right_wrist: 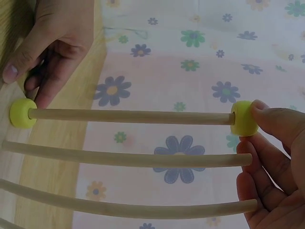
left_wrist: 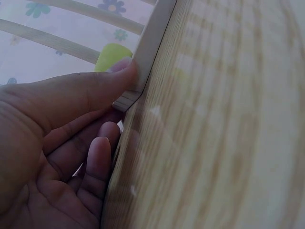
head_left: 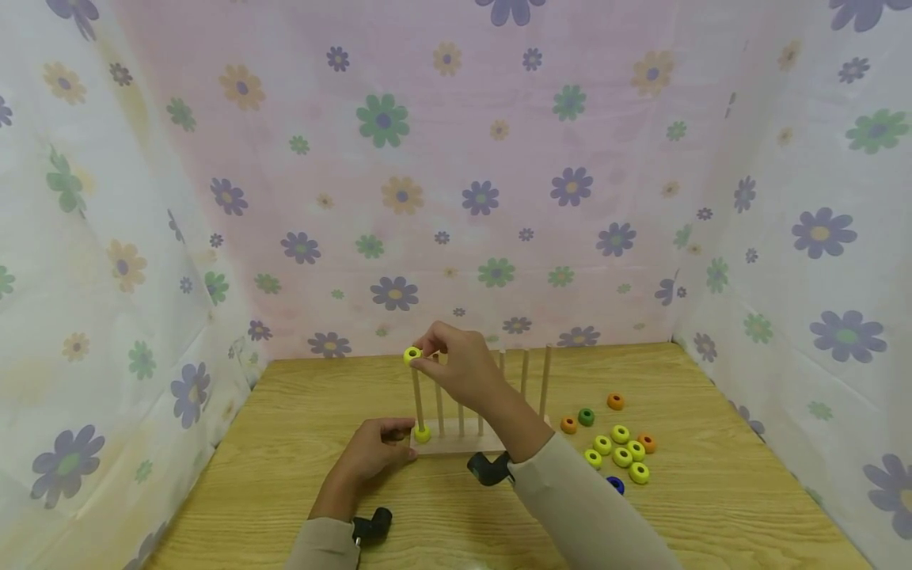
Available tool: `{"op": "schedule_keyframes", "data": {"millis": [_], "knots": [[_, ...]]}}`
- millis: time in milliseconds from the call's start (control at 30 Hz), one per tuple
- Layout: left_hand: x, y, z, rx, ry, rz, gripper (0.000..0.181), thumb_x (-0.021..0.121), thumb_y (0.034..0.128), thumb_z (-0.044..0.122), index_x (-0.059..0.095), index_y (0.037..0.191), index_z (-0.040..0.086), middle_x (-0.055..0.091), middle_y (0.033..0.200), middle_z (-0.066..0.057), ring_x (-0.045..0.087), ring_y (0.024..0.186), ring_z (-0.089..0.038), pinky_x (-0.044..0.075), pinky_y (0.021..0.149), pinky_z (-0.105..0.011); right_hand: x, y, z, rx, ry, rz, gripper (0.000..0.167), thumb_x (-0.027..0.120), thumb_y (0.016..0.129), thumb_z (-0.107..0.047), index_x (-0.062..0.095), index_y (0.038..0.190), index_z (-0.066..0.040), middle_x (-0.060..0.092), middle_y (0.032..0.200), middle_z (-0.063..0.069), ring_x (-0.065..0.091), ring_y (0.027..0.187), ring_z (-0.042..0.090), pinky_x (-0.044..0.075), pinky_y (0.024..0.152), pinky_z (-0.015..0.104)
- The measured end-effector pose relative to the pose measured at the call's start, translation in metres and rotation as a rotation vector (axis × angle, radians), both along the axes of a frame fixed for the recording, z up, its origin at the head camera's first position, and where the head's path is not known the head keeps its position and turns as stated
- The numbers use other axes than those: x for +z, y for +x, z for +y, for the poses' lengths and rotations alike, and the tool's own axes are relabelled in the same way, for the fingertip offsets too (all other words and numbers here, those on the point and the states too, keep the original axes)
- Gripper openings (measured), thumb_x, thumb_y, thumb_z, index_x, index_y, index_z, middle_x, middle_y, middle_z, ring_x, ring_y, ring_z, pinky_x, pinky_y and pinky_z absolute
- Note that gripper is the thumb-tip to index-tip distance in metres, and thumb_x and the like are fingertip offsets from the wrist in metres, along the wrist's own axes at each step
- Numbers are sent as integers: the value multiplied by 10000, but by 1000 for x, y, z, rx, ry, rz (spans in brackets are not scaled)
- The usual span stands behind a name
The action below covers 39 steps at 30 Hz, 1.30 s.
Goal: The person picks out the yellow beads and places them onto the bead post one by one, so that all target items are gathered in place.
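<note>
My right hand (head_left: 463,370) pinches a yellow ring (head_left: 412,356) at the top of the leftmost wooden peg (head_left: 418,400). In the right wrist view the peg's tip meets the hole of that ring (right_wrist: 244,118), held between thumb and fingers of the right hand (right_wrist: 279,162). Another yellow ring (right_wrist: 22,113) sits at the foot of the same peg. My left hand (head_left: 370,453) grips the left end of the wooden base (head_left: 456,443); in the left wrist view its thumb (left_wrist: 105,83) presses on the base's edge (left_wrist: 155,43).
Right of the rack lie several yellow rings (head_left: 622,457), orange rings (head_left: 616,401), a green ring (head_left: 587,416) and a blue ring (head_left: 616,484) on the wooden table (head_left: 285,412). More upright pegs (head_left: 545,380) stand along the base. Flowered cloth (head_left: 442,158) surrounds the table's back and sides.
</note>
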<state>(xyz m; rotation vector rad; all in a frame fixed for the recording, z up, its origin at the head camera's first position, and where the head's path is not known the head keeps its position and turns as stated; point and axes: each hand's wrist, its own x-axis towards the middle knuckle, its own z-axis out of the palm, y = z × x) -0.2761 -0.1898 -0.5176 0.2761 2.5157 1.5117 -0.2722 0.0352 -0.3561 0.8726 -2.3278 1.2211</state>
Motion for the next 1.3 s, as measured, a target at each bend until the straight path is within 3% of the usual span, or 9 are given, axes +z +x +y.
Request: {"op": "schedule_keyframes", "data": {"millis": [233,533,700,833,1300], "knots": [[0,1,0,6,15,-15,528,886,835,213,713,1333,179,677,1280,-35,597,1155,-231,511,1011,-456,-1,-1,-1,-31,30,23,233,798,936,-203,584,874,-135,784,1053,-31,700,905,105,560,773,359],[-1,1,0,2,22,-11,533,886,836,206,712,1338,161,680,1289,-52,606,1158,-240,518,1004,-469,-3,0,-4,-63,68,-6,258,805,931,-219,567,860,-149,782,1017,-50,622,759,40,471,668,281],[-2,0,0,-4,21,-6,529,885,838,206,713,1336,167,689,1277,-39,617,1143,-221,522,1002,-463,-6,0,-4,-78,98,-37,263,802,934,-250,571,876,-138,713,909,-83,442,630,57,381,594,249],[-2,0,0,-4,23,-9,523,883,841,202,713,1335,171,692,1274,-37,620,1145,-219,518,1010,-468,-12,-1,-3,-90,127,-53,260,796,938,-273,576,894,-142,620,838,-96,389,623,82,362,581,244],[-2,0,-2,-11,17,-7,530,881,844,210,709,1344,174,680,1298,-42,613,1169,-229,516,1022,-479,-13,0,-4,-99,131,-65,249,796,938,-286,592,928,-143,599,820,-85,451,676,116,396,614,265]]}}
